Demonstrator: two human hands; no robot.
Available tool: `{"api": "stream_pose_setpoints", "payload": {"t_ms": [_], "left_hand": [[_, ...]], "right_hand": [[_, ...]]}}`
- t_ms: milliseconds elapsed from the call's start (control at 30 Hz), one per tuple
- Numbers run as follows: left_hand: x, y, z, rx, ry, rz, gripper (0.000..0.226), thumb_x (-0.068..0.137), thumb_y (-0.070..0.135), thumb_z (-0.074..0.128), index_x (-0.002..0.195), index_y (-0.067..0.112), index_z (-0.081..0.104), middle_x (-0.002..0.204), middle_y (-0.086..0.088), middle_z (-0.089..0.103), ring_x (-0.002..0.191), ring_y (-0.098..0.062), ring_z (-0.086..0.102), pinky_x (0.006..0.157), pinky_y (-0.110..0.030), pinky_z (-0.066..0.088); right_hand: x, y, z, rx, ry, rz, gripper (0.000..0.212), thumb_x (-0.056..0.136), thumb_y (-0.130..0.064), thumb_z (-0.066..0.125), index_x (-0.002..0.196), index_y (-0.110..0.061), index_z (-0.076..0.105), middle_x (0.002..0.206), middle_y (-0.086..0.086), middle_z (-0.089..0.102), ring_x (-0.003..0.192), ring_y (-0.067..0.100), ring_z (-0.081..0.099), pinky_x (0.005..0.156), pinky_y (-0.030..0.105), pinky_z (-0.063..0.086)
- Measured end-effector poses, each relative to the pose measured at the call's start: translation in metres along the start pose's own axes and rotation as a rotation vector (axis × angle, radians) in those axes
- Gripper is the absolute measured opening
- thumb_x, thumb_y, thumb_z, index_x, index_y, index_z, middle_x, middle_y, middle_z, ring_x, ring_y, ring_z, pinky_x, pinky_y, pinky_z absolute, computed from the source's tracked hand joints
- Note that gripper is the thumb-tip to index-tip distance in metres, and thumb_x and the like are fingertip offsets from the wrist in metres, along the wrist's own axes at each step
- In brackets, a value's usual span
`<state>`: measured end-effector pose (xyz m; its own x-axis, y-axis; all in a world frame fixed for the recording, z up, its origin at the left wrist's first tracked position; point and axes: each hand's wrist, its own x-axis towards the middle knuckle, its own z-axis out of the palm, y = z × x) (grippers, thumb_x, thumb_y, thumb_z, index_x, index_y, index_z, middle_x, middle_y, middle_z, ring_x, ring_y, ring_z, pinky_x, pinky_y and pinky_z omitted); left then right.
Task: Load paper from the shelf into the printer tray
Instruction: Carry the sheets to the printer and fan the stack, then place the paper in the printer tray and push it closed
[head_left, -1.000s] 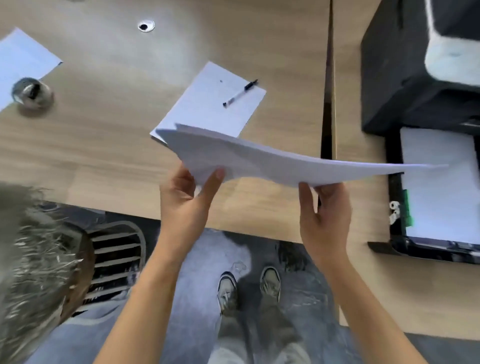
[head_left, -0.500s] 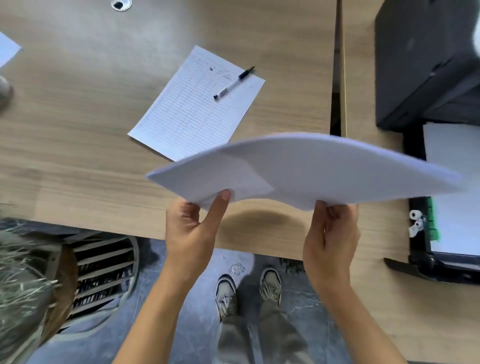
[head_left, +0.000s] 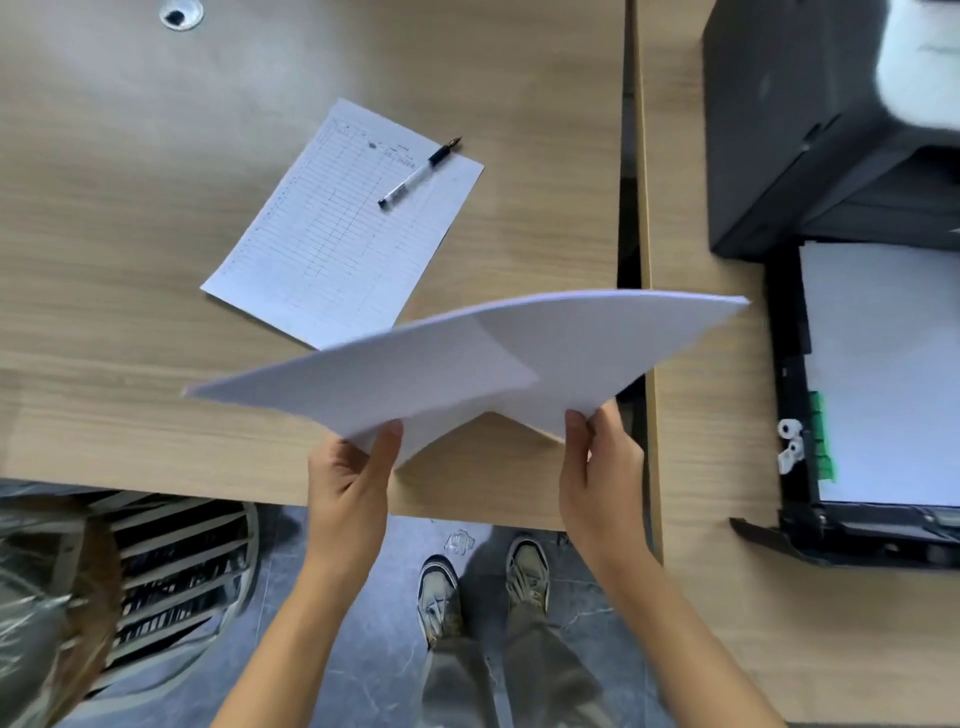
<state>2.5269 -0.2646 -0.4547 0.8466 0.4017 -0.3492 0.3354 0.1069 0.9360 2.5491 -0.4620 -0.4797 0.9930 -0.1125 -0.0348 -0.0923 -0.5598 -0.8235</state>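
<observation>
Since half a second ago the bowed sheaf of blank white paper (head_left: 498, 364) has swung, its right corner pulling back from over the tray toward the gap between the desks, its near edge now bent up into a peak. Left hand (head_left: 348, 483), at about 6 o'clock, pinches the sheaf's near left corner, thumb on top, the other fingers hidden beneath. Right hand (head_left: 602, 478), toward 5 o'clock, grips the near right corner with its fingers curled under; how they close there is hidden by the paper.

Below, two grey sneakers (head_left: 483, 587) stand on dark floor. At 8 o'clock a blurred slatted round object is hard to identify.

Beyond the hands, the light wood-grain desk (head_left: 130, 260) carries a ruled printed form sheet (head_left: 343, 228), its near corner covered by the sheaf, with a black-capped clear pen (head_left: 418, 174) lying on it.

At 3 o'clock the pulled-out black printer tray (head_left: 789, 364) already holds white sheets, cut off by the frame edge. Behind it, at 1 o'clock, sits the black printer body (head_left: 789, 119), also cropped.
</observation>
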Motion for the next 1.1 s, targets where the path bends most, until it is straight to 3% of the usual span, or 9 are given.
{"api": "stream_pose_setpoints", "payload": {"t_ms": [167, 267, 367, 467, 600, 667, 800, 933, 1100], "left_hand": [[-0.006, 0.025, 0.003, 0.073, 0.01, 0.042, 0.017, 0.098, 0.003, 0.056, 0.086, 0.014, 0.062, 0.058, 0.021, 0.067, 0.05, 0.01, 0.058, 0.049, -0.006, 0.045], [-0.027, 0.057, 0.014, 0.038, -0.068, 0.103, 0.026, 0.097, -0.001, 0.053, 0.116, 0.015, 0.063, 0.1, 0.013, 0.077, 0.089, 0.004, 0.071, 0.077, -0.012, 0.056], [-0.046, 0.083, 0.033, -0.004, -0.116, 0.097, 0.032, 0.099, 0.005, 0.053, 0.125, 0.023, 0.061, 0.117, 0.001, 0.074, 0.1, -0.009, 0.071, 0.08, -0.019, 0.059], [-0.067, 0.13, 0.072, 0.037, -0.211, 0.124, 0.028, 0.1, 0.006, 0.052, 0.121, 0.022, 0.06, 0.114, 0.003, 0.072, 0.103, -0.015, 0.068, 0.074, -0.018, 0.056], [-0.104, 0.195, 0.146, 0.087, -0.348, 0.136, 0.029, 0.096, 0.001, 0.049, 0.115, 0.02, 0.058, 0.102, 0.007, 0.068, 0.098, -0.018, 0.066, 0.063, -0.014, 0.051], [-0.123, 0.201, 0.18, 0.148, -0.402, 0.096, 0.03, 0.093, 0.002, 0.048, 0.116, 0.019, 0.056, 0.105, 0.006, 0.065, 0.104, -0.024, 0.064, 0.067, -0.024, 0.048], [-0.174, 0.179, 0.232, 0.228, -0.457, 0.009, 0.033, 0.091, 0.005, 0.045, 0.119, 0.022, 0.045, 0.113, 0.002, 0.06, 0.099, -0.015, 0.06, 0.072, -0.028, 0.045], [-0.218, 0.129, 0.273, 0.265, -0.433, -0.159, 0.041, 0.095, 0.006, 0.042, 0.132, 0.023, 0.039, 0.124, 0.002, 0.057, 0.101, -0.014, 0.057, 0.081, -0.031, 0.046], [-0.238, 0.064, 0.327, 0.322, -0.367, -0.257, 0.043, 0.097, 0.002, 0.04, 0.134, 0.024, 0.04, 0.111, 0.017, 0.057, 0.095, -0.003, 0.057, 0.07, -0.021, 0.047]], "right_hand": [[0.003, -0.019, -0.032, 0.025, -0.019, -0.068, 0.02, 0.106, -0.015, 0.042, 0.124, -0.016, 0.05, 0.098, -0.012, 0.067, 0.081, 0.009, 0.066, 0.066, 0.024, 0.051], [-0.006, -0.049, -0.071, -0.025, 0.093, -0.126, 0.027, 0.105, -0.012, 0.047, 0.13, -0.017, 0.054, 0.114, -0.006, 0.066, 0.105, 0.008, 0.064, 0.085, 0.028, 0.054], [-0.016, -0.082, -0.117, -0.106, 0.139, -0.229, 0.032, 0.102, -0.004, 0.05, 0.132, -0.011, 0.06, 0.118, -0.008, 0.066, 0.112, 0.001, 0.059, 0.095, 0.021, 0.048], [-0.024, -0.106, -0.178, -0.135, 0.189, -0.213, 0.043, 0.104, -0.01, 0.048, 0.146, -0.018, 0.049, 0.093, -0.028, 0.057, 0.08, -0.014, 0.054, 0.076, 0.01, 0.042], [-0.036, -0.117, -0.27, -0.196, 0.303, -0.099, 0.049, 0.103, -0.011, 0.047, 0.152, -0.019, 0.042, 0.086, -0.007, 0.064, 0.065, 0.007, 0.054, 0.059, 0.02, 0.044], [-0.046, -0.107, -0.306, -0.198, 0.321, 0.011, 0.05, 0.101, -0.008, 0.047, 0.15, -0.014, 0.044, 0.08, -0.006, 0.062, 0.06, 0.005, 0.052, 0.056, 0.012, 0.039], [-0.074, -0.07, -0.361, -0.119, 0.284, 0.198, 0.049, 0.101, -0.008, 0.046, 0.149, -0.018, 0.045, 0.125, -0.007, 0.068, 0.096, 0.004, 0.064, 0.083, 0.002, 0.043], [-0.091, 0.002, -0.388, -0.053, 0.15, 0.342, 0.047, 0.102, -0.014, 0.044, 0.149, -0.02, 0.045, 0.144, -0.004, 0.057, 0.132, 0.017, 0.054, 0.107, 0.036, 0.049], [-0.081, 0.09, -0.418, 0.035, 0.046, 0.437, 0.044, 0.102, -0.006, 0.045, 0.144, -0.019, 0.053, 0.129, -0.009, 0.065, 0.116, 0.011, 0.061, 0.101, 0.031, 0.051]]}}
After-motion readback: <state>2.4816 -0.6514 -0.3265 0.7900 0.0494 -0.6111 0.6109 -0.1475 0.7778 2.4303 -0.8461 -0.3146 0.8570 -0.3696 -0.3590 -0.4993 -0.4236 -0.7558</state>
